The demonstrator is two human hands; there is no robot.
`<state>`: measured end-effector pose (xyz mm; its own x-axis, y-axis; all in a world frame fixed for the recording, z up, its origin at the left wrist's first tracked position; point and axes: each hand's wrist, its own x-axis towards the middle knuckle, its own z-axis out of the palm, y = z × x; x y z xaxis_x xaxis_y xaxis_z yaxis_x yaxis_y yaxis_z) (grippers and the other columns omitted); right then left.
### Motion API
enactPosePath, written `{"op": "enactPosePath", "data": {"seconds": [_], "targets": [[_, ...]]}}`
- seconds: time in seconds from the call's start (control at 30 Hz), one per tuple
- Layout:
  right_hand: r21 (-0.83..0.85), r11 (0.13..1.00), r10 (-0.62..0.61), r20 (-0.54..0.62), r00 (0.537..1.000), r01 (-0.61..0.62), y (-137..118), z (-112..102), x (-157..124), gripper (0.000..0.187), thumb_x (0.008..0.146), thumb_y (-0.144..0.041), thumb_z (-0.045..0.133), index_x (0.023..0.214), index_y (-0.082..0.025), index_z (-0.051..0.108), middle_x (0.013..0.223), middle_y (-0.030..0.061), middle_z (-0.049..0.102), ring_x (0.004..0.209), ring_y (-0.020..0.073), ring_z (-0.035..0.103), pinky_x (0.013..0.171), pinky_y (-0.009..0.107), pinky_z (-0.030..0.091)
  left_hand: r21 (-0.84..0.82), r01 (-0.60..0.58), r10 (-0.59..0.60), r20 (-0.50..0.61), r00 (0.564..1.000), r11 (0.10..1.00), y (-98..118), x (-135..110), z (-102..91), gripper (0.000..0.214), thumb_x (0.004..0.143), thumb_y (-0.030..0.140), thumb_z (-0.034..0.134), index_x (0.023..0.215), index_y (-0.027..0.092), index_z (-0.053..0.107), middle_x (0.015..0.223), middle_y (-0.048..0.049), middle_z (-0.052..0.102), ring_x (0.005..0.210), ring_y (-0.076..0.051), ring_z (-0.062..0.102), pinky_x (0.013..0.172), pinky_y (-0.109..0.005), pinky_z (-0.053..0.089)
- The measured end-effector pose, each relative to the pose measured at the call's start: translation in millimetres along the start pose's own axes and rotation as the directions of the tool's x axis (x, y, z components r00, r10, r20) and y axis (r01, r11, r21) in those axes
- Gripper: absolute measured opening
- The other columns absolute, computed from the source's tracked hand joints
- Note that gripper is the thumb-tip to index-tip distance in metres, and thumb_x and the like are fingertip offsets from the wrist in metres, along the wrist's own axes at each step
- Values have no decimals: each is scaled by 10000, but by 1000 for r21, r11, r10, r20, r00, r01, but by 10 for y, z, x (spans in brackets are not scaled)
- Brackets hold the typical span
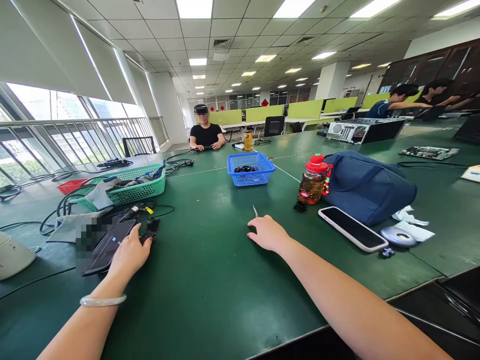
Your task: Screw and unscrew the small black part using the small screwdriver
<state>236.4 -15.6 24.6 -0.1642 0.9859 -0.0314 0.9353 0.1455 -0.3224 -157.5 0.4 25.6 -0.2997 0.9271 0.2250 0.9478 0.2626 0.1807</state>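
My left hand point(129, 254) is at the left, index finger and thumb apart, over the edge of a dark flat device with a lit screen point(117, 239). I cannot tell whether the fingertip presses it. Beside that thumb lies a small black part point(152, 226), and a black piece with a yellow tag point(149, 210) is just beyond. My right hand point(268, 233) rests low over the green table, fingers curled round a thin pointed metal tool point(255, 211). Only its tip shows; the rest is hidden by the hand.
A blue basket point(251, 179) holds black items. The green basket point(150, 188) has gloves and cables. At right are a drink bottle point(312, 182), a navy bag point(369, 187), a phone point(352, 228) and tissues point(414, 231). A person point(206, 134) sits opposite; others work far right.
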Motion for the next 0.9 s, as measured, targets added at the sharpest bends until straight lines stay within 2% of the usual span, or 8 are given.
{"op": "enactPosePath", "data": {"seconds": [0.17,0.37,0.63,0.9], "targets": [[-5,1000,2,4,1000,-2,-16,-13,-8,404,907,-364,579,1277,-209,631,1301,64,637,1211,275,502,973,385,464,25,-8,7,36,999,1000,26,-12,-35,663,893,427,373,1461,86,362,1215,-218,658,1125,-363,617,950,-469,463],[-6,1000,0,1,1000,0,-13,-7,-10,397,907,-365,580,1271,-219,636,1303,65,636,1209,275,504,972,387,465,39,-51,51,3,999,998,44,-64,-63,664,892,445,393,1472,124,357,1164,-193,691,1031,-355,657,875,-459,490],[0,1000,4,3,1000,-4,-10,7,-9,414,906,-364,583,1288,-208,625,1307,67,632,1220,272,498,969,381,470,263,-140,118,97,988,955,82,-89,-80,545,933,380,343,1422,204,505,1051,-179,714,931,-332,684,784,-412,510],[6,1000,12,2,1000,-12,-20,5,-13,416,904,-362,586,1288,-208,623,1295,71,639,1221,273,496,968,385,467,409,-261,222,141,965,874,135,-142,-31,533,941,216,294,1432,150,491,967,-187,722,901,-312,690,789,-412,517]]}}
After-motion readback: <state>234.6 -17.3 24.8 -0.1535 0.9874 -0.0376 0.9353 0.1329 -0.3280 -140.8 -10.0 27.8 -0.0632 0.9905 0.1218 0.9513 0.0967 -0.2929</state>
